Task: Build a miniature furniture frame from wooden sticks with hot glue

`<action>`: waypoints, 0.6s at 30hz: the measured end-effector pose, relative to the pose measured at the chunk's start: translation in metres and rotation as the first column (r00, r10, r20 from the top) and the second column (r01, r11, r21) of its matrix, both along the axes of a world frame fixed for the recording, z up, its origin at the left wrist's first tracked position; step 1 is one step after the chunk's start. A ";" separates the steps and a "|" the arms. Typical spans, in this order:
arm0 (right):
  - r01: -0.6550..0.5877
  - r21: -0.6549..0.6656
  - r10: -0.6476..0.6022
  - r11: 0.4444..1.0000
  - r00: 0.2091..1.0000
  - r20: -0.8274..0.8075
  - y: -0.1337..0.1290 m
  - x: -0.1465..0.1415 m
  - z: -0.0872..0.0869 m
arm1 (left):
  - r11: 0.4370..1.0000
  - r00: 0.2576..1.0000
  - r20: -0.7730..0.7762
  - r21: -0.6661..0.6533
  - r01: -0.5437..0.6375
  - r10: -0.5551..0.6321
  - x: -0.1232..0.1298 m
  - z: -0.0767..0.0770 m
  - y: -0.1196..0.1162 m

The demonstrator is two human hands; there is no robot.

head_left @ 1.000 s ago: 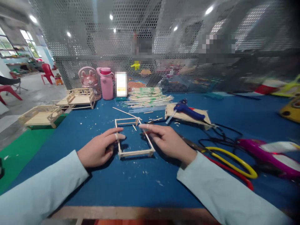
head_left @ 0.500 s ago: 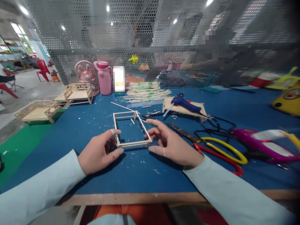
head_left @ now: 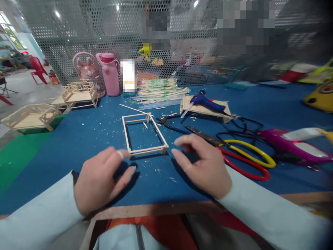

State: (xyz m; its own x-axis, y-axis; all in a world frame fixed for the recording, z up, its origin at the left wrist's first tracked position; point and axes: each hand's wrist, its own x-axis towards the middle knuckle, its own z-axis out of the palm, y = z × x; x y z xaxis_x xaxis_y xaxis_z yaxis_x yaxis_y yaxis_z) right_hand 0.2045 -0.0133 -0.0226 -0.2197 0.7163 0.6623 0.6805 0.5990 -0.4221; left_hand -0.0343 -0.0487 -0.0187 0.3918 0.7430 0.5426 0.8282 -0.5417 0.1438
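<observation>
A rectangular frame of thin wooden sticks (head_left: 148,150) with short corner legs stands on the blue tabletop. My left hand (head_left: 102,178) is at its near left corner, thumb and index finger apart, the index fingertip close to the corner; whether it touches I cannot tell. To the right of the near right corner, my right hand (head_left: 203,161) hovers with thumb and index finger apart and nothing between them. Pliers (head_left: 166,123) lie just beyond the frame's right side. Scissors (head_left: 249,154) with red and yellow handles rest beside my right hand.
A blue glue gun (head_left: 209,104) lies on a small wooden stick piece (head_left: 187,102). Bundled sticks (head_left: 161,88) and a pink bottle (head_left: 110,74) stand toward the mesh screen. Finished-looking miniature benches (head_left: 32,116) are at left. A purple device (head_left: 291,147) and cables lie right.
Both hands have drawn back from the stick frame toward me, the right one also moving to the right. The frame stays on the table. The view has tilted down slightly.
</observation>
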 end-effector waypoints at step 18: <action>-0.068 0.178 -0.052 0.982 0.801 0.597 -0.013 -0.003 -0.005 | 0.993 0.906 -0.423 -0.096 -0.070 0.023 0.023 0.001 -0.012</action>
